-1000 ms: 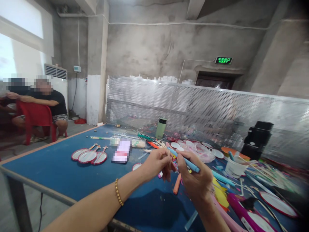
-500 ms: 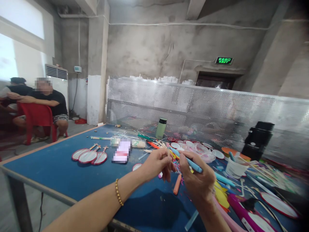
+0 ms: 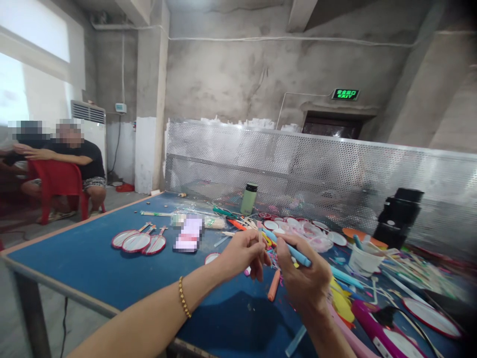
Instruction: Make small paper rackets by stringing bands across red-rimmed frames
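Note:
Over the blue table, my left hand point(image 3: 246, 253) pinches a short flat wooden stick point(image 3: 260, 233) with a pinkish upper end. My right hand point(image 3: 307, 271) is closed around a light blue marker point(image 3: 294, 252), its front end turned toward the stick. The two tips are close together; whether they touch I cannot tell. Below and between the hands lies an orange marker point(image 3: 274, 285). Several small round fans point(image 3: 136, 242) with red rims and stick handles overlap on the table to the left. Near them is a phone point(image 3: 189, 233) with its screen lit.
A green bottle point(image 3: 249, 199) stands at the back of the blue table point(image 3: 85, 263). To the right are a white cup point(image 3: 365, 259), a purple tool point(image 3: 380, 328) with a black cord, and scattered sticks. A perforated metal panel point(image 3: 316, 169) closes off the back. Two people sit at far left.
My hands stay almost in place; the blue marker's rear end has shifted very slightly left and down. On the far left, the seated people have moved a little.

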`<control>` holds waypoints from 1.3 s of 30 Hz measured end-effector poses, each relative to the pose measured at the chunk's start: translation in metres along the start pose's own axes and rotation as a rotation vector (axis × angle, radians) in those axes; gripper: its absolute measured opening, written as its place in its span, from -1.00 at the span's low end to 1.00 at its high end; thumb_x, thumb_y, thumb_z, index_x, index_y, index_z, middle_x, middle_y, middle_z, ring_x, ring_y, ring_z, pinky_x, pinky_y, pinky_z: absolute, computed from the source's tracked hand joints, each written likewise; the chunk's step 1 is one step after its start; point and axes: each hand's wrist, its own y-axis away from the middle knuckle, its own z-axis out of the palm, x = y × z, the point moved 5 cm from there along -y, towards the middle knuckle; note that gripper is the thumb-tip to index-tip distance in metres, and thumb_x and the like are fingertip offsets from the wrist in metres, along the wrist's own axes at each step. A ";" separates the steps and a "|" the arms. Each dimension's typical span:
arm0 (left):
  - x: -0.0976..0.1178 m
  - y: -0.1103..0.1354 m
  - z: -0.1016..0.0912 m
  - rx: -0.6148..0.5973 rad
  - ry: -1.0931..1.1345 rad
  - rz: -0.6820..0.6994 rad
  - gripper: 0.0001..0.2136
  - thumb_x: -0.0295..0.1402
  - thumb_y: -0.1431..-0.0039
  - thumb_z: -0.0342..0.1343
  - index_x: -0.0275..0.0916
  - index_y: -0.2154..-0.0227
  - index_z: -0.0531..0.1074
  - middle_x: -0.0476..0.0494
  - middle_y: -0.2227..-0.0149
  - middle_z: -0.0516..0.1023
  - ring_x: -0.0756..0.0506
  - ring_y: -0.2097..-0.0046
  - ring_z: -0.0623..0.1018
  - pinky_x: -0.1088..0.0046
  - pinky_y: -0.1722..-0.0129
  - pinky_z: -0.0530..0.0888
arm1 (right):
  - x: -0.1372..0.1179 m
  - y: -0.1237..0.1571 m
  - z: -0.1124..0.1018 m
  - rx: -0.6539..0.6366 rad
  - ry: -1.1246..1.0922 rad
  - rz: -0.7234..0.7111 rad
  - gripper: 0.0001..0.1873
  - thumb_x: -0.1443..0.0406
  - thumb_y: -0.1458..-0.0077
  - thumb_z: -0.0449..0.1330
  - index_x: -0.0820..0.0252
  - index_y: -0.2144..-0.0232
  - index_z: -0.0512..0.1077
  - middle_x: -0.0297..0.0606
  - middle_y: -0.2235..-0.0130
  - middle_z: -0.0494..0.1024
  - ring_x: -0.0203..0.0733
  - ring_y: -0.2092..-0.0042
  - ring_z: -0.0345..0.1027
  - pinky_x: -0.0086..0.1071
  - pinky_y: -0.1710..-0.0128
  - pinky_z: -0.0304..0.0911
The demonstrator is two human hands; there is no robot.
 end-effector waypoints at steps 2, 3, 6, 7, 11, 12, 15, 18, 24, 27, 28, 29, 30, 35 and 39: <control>0.001 0.000 0.000 0.003 -0.001 -0.004 -0.90 -0.40 -0.08 -0.01 -0.25 0.33 0.21 -0.06 0.47 0.51 0.03 0.66 0.48 0.61 0.73 0.29 | -0.001 0.000 0.000 0.001 -0.006 -0.009 -0.89 0.33 -0.14 0.18 0.19 0.35 0.52 -0.30 0.38 0.61 -0.27 0.40 0.48 -0.44 0.42 0.33; 0.002 0.000 0.000 0.003 -0.004 0.001 -0.91 -0.40 -0.08 -0.01 -0.25 0.34 0.21 -0.05 0.47 0.51 0.03 0.66 0.48 0.61 0.73 0.29 | -0.002 -0.001 0.000 -0.007 -0.010 -0.014 -0.89 0.33 -0.14 0.18 0.18 0.35 0.53 -0.31 0.38 0.61 -0.27 0.40 0.48 -0.44 0.42 0.33; 0.004 0.001 0.001 0.007 -0.017 0.015 -0.91 -0.37 -0.08 0.00 -0.25 0.39 0.21 -0.03 0.50 0.48 0.04 0.66 0.47 0.61 0.72 0.30 | -0.005 -0.001 0.001 -0.025 -0.025 -0.036 -0.89 0.33 -0.14 0.18 0.15 0.36 0.53 -0.33 0.41 0.60 -0.29 0.43 0.46 -0.46 0.46 0.32; 0.004 0.001 0.001 0.009 -0.019 0.014 -0.91 -0.36 -0.08 0.00 -0.25 0.40 0.21 -0.02 0.51 0.47 0.04 0.66 0.47 0.61 0.72 0.30 | -0.006 -0.001 0.002 -0.027 -0.030 -0.038 -0.88 0.33 -0.14 0.18 0.15 0.36 0.54 -0.34 0.42 0.60 -0.30 0.44 0.46 -0.47 0.47 0.32; 0.002 0.000 0.001 0.004 -0.026 0.010 -0.90 -0.35 -0.08 0.01 -0.24 0.39 0.21 -0.02 0.50 0.48 0.04 0.66 0.47 0.61 0.72 0.30 | -0.005 0.000 0.003 -0.039 -0.028 -0.024 -0.87 0.32 -0.14 0.17 0.15 0.36 0.54 -0.33 0.41 0.60 -0.31 0.45 0.45 -0.46 0.46 0.33; 0.001 0.000 0.001 0.004 -0.028 0.013 -0.90 -0.35 -0.08 0.01 -0.24 0.38 0.21 -0.02 0.49 0.48 0.04 0.66 0.47 0.61 0.72 0.31 | -0.004 0.000 0.004 -0.042 -0.028 -0.023 -0.87 0.32 -0.14 0.17 0.16 0.36 0.54 -0.33 0.41 0.60 -0.30 0.44 0.45 -0.46 0.46 0.32; 0.000 0.000 0.000 0.004 -0.035 0.014 -0.90 -0.35 -0.08 0.00 -0.24 0.38 0.21 -0.02 0.49 0.48 0.04 0.66 0.46 0.60 0.73 0.30 | -0.003 0.001 0.004 -0.047 -0.030 -0.020 -0.88 0.32 -0.14 0.17 0.16 0.36 0.53 -0.33 0.40 0.60 -0.30 0.43 0.46 -0.47 0.45 0.32; 0.001 0.000 0.001 -0.004 -0.024 0.015 -0.91 -0.36 -0.08 0.00 -0.24 0.37 0.20 -0.02 0.49 0.48 0.04 0.67 0.47 0.61 0.74 0.30 | -0.001 0.001 0.003 -0.036 -0.011 -0.013 -0.88 0.32 -0.14 0.18 0.17 0.37 0.53 -0.33 0.40 0.61 -0.30 0.42 0.47 -0.47 0.45 0.31; 0.004 0.000 0.002 0.008 0.000 -0.004 -0.90 -0.40 -0.07 -0.02 -0.25 0.33 0.22 -0.05 0.49 0.50 0.03 0.68 0.47 0.62 0.75 0.30 | 0.000 -0.001 -0.001 -0.001 0.011 -0.010 -0.88 0.33 -0.13 0.18 0.19 0.36 0.52 -0.31 0.39 0.61 -0.28 0.40 0.48 -0.43 0.40 0.33; 0.004 0.000 0.002 0.018 0.000 -0.003 -0.91 -0.40 -0.04 -0.01 -0.25 0.36 0.22 -0.03 0.50 0.50 0.03 0.68 0.47 0.62 0.75 0.30 | -0.005 -0.002 0.000 -0.032 -0.011 -0.037 -0.89 0.33 -0.14 0.17 0.18 0.36 0.52 -0.32 0.41 0.60 -0.29 0.43 0.46 -0.44 0.42 0.33; 0.004 0.000 0.001 0.021 0.002 -0.001 -0.90 -0.39 -0.04 0.00 -0.25 0.37 0.22 -0.02 0.50 0.49 0.03 0.67 0.47 0.62 0.75 0.30 | -0.006 -0.002 0.000 -0.043 -0.015 -0.045 -0.89 0.33 -0.14 0.17 0.17 0.36 0.52 -0.32 0.41 0.60 -0.30 0.43 0.45 -0.44 0.43 0.32; 0.003 0.000 0.001 0.022 0.005 0.003 -0.90 -0.39 -0.04 0.00 -0.25 0.38 0.22 -0.01 0.51 0.49 0.03 0.67 0.47 0.62 0.75 0.31 | -0.008 -0.002 0.001 -0.050 -0.018 -0.050 -0.89 0.33 -0.14 0.17 0.17 0.37 0.52 -0.33 0.42 0.59 -0.30 0.44 0.45 -0.45 0.44 0.32; 0.003 0.000 0.001 0.022 0.008 0.009 -0.90 -0.39 -0.03 0.01 -0.25 0.38 0.22 -0.01 0.51 0.48 0.03 0.67 0.48 0.62 0.75 0.31 | -0.008 -0.002 0.001 -0.052 -0.020 -0.052 -0.89 0.33 -0.14 0.17 0.16 0.37 0.51 -0.33 0.42 0.59 -0.30 0.44 0.46 -0.45 0.45 0.32; 0.002 -0.001 0.000 0.008 0.005 0.022 -0.91 -0.38 -0.05 0.01 -0.26 0.40 0.23 0.00 0.53 0.47 0.02 0.67 0.47 0.61 0.75 0.31 | -0.007 -0.001 0.003 -0.044 -0.034 -0.052 -0.89 0.34 -0.14 0.17 0.17 0.37 0.52 -0.33 0.41 0.59 -0.32 0.47 0.44 -0.47 0.47 0.30; 0.004 0.000 0.000 0.016 0.002 0.010 -0.91 -0.38 -0.07 0.00 -0.25 0.37 0.22 -0.04 0.49 0.50 0.02 0.67 0.47 0.61 0.76 0.30 | -0.004 -0.001 0.001 -0.028 -0.002 -0.035 -0.89 0.33 -0.14 0.18 0.18 0.37 0.52 -0.33 0.42 0.60 -0.32 0.47 0.44 -0.46 0.47 0.30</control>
